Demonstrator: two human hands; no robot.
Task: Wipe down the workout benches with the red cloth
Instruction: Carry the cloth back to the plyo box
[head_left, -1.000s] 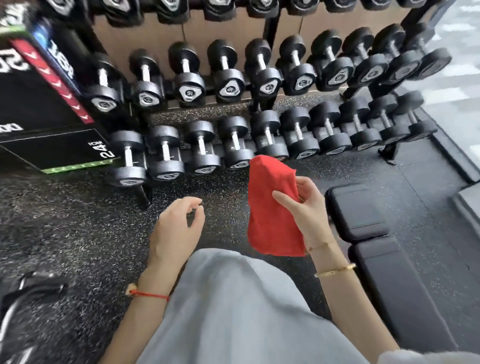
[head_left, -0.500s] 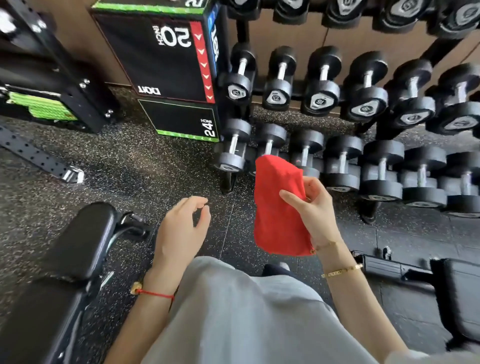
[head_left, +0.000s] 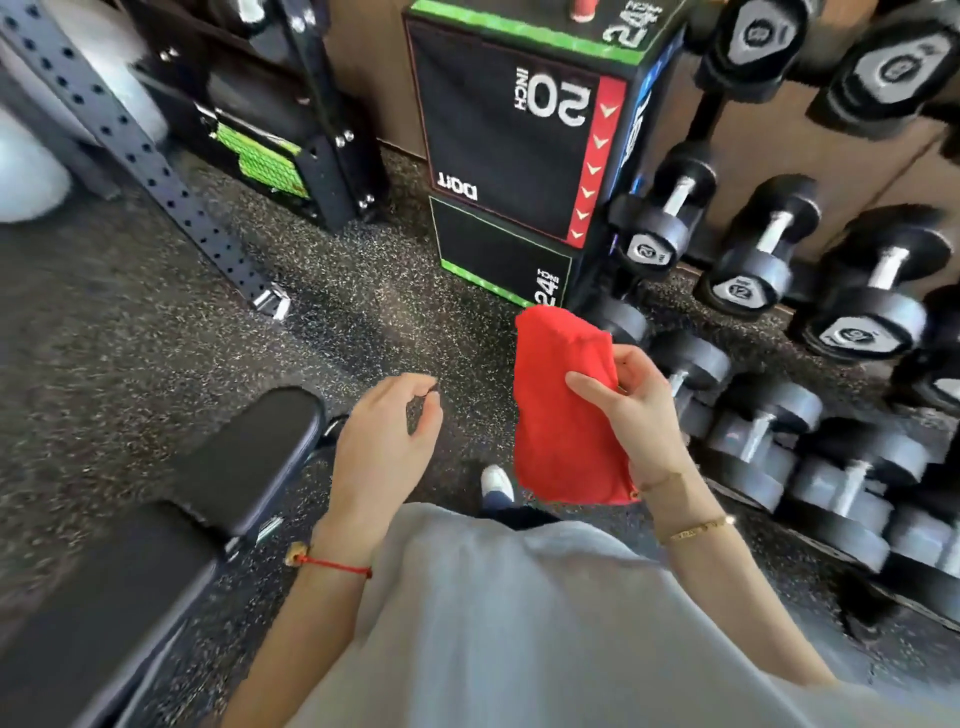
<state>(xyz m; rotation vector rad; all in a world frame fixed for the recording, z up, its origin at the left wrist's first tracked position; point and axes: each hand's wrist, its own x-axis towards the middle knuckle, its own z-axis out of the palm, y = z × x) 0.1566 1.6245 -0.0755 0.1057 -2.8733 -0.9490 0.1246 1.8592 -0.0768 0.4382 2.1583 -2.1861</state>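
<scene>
My right hand (head_left: 636, 415) grips the red cloth (head_left: 561, 415), which hangs folded in the air at chest height, right of centre. My left hand (head_left: 384, 447) floats beside it with fingers loosely curled and apart, holding nothing. A black padded workout bench (head_left: 156, 525) lies at the lower left, its short head pad nearest my left hand and its long pad running to the bottom corner. Neither hand touches the bench.
A dumbbell rack (head_left: 810, 291) with several black dumbbells fills the right side. A black plyo box (head_left: 498, 130) marked 20 and 24 inch stands at top centre. A perforated steel rack upright (head_left: 140, 156) slants across the upper left. Speckled rubber floor (head_left: 156, 322) lies between.
The view has swung left: the dumbbell rack slid to the right and the bench at the lower left came into view. Both hands keep their pose, cloth still in the right.
</scene>
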